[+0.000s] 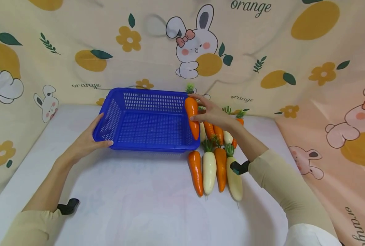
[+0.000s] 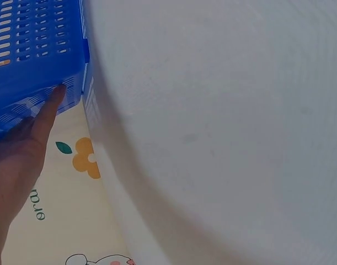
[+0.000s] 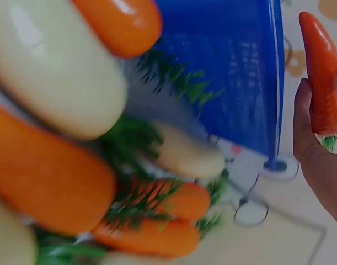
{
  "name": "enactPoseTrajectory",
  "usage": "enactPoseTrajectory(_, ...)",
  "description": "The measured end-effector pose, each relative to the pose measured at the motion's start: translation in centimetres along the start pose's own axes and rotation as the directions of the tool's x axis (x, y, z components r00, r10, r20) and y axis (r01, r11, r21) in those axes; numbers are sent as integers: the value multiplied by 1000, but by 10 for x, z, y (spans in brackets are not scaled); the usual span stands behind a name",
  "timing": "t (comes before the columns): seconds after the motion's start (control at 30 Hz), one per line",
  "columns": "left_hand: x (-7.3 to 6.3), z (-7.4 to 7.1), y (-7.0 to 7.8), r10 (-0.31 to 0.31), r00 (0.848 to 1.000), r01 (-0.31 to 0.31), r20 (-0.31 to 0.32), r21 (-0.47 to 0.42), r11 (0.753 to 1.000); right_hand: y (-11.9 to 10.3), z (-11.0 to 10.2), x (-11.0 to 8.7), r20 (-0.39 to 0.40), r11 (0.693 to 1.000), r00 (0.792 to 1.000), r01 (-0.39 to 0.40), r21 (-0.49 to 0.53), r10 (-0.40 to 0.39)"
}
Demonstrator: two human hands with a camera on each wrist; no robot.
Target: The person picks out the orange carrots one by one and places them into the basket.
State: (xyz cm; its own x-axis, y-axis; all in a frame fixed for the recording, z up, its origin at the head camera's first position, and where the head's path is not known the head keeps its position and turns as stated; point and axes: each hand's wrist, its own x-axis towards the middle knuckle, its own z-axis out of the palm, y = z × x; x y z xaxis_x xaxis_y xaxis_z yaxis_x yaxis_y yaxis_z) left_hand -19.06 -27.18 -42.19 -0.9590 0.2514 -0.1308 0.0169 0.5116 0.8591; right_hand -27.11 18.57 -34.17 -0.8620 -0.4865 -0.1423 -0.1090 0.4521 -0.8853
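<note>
A blue slotted plastic basket (image 1: 151,148) stands on the white table, with nothing visible inside. My left hand (image 1: 85,141) grips its left end, thumb over the front rim; in the left wrist view that hand (image 2: 25,160) reaches along the basket's outer wall (image 2: 41,77). At the basket's right end, my right hand (image 1: 211,111) pinches an orange carrot (image 1: 192,114) with a green top, held above the rim. The right wrist view shows this carrot (image 3: 322,77) between thumb and fingers of the right hand (image 3: 322,160).
Right of the basket lie carrots and white radishes in two rows. The front row holds a carrot (image 1: 196,174), a white radish (image 1: 209,172), another carrot (image 1: 220,171) and a second radish (image 1: 235,184). Behind the table hangs a patterned cloth (image 1: 158,68).
</note>
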Motion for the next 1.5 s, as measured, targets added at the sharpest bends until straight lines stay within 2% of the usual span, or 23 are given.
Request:
enactPoseTrajectory(0.3, -2, 0, -4, -16, 1000, 16, 1, -35, 999, -20, 37, 47, 91, 999, 995, 36, -9, -35)
enactPoseTrajectory(0.47, 1, -1, -4, -10, 1000, 10, -2, -44, 999, -27, 56, 69, 76, 998, 995, 59, 16, -60)
enactPoseTrajectory(0.67, 2, 1, -3, -17, 1000, 17, 4, -71, 997, -33, 84, 88, 78, 995, 996, 45, 89, -52)
enactPoseTrajectory(0.97, 2, 1, -3, -23, 1000, 22, -7, -27, 999, -42, 131, 113, 101, 992, 994, 20, 121, -32)
enactPoseTrajectory(1.1, 2, 2, -1, -45, 999, 45, -2, -20, 999, -45, 150, 126, 111, 996, 994, 0, 90, -10)
enactPoseTrajectory(1.27, 3, 2, -1, -58, 998, 58, 3, -21, 998, -44, 173, 137, 85, 999, 996, -21, 45, 17)
enactPoseTrajectory(1.5, 1, 2, 0, -48, 999, 48, 0, -26, 999, -42, 198, 146, 47, 986, 995, -86, -143, 93)
